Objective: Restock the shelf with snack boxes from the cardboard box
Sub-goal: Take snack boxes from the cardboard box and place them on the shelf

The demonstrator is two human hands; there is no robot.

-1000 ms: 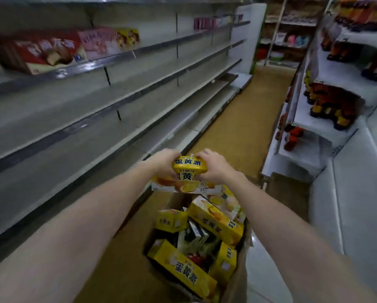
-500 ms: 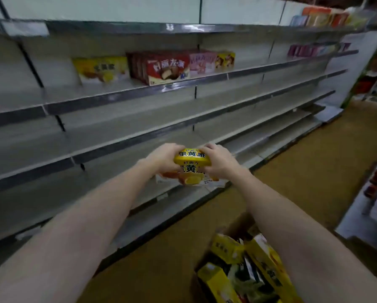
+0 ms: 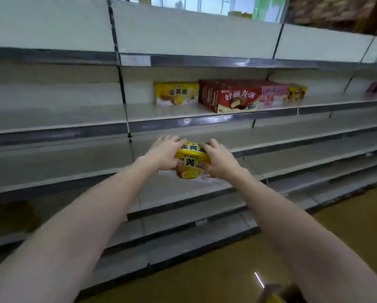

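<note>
1. Left hand (image 3: pixel 163 153) and right hand (image 3: pixel 219 159) each have a curled grip on opposite ends of the yellow snack box (image 3: pixel 193 160), held in front of the lower shelves.
2. Judgement: raise it level, seat it left of the shelved yellow box (image 3: pixel 176 93), front face out.
3. Cardboard box (image 3: pixel 279 293) stays at the feet, bottom right.

We see two bare forearms, with no sleeves showing. Our left hand (image 3: pixel 164 153) and right hand (image 3: pixel 220 159) wear no gloves. We see no rings or watch.

On the shelf (image 3: pixel 205 115), boxes (image 3: pixel 238 96) stand side by side, above the held box (image 3: pixel 192 159).
</note>
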